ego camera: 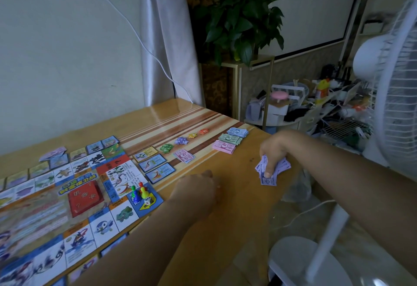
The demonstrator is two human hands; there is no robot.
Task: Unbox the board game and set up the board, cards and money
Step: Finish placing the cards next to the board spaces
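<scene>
— What did the right hand [274,152] have?
— Its fingers [269,166] were curled round a bunch of purple notes [268,178].
— And the left hand [195,192]?
— It rested on the desk [237,206], its back to the camera. I could not tell whether its fingers held anything.
— The rest of the money?
— Beyond the right fingers lay three stacks in a row: pink [224,146], green [230,139] and blue [237,131]. A smaller pink pile [184,156] lay beyond the left fingers, beside three blue-edged cards [155,165].
— The board [56,195]?
— Flat on the desk, left of the left fingers, with pawns [138,192] and a white die [147,201] on its nearest corner and a red deck [85,197] further in.
</scene>
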